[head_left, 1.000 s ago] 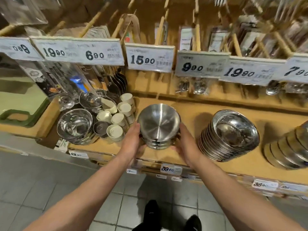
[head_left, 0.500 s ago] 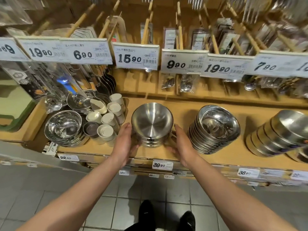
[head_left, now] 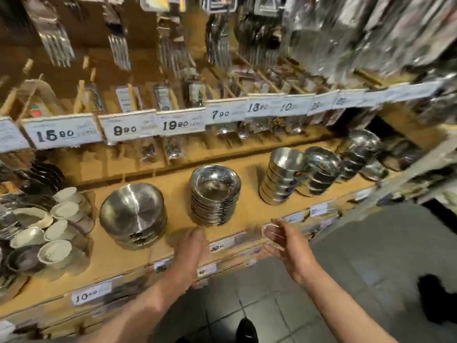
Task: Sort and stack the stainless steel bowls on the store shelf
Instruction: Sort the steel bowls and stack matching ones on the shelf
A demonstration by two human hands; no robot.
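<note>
Now both hands hover empty in front of the wooden shelf [head_left: 173, 179]

Left hand [head_left: 191, 248] and right hand [head_left: 284, 237] are held apart with fingers loosely extended, gripping nothing, just below a tall stack of shiny bowls [head_left: 215, 194]. To the left, a short stack of brushed steel bowls [head_left: 133, 216] rests on the shelf beside small white cups [head_left: 55, 229]. Further right stands a leaning bowl stack [head_left: 282, 177], with price tags [head_left: 123, 127] above

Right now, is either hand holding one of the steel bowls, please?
No, the left hand and right hand are open and empty below the shiny bowl stack.
</note>
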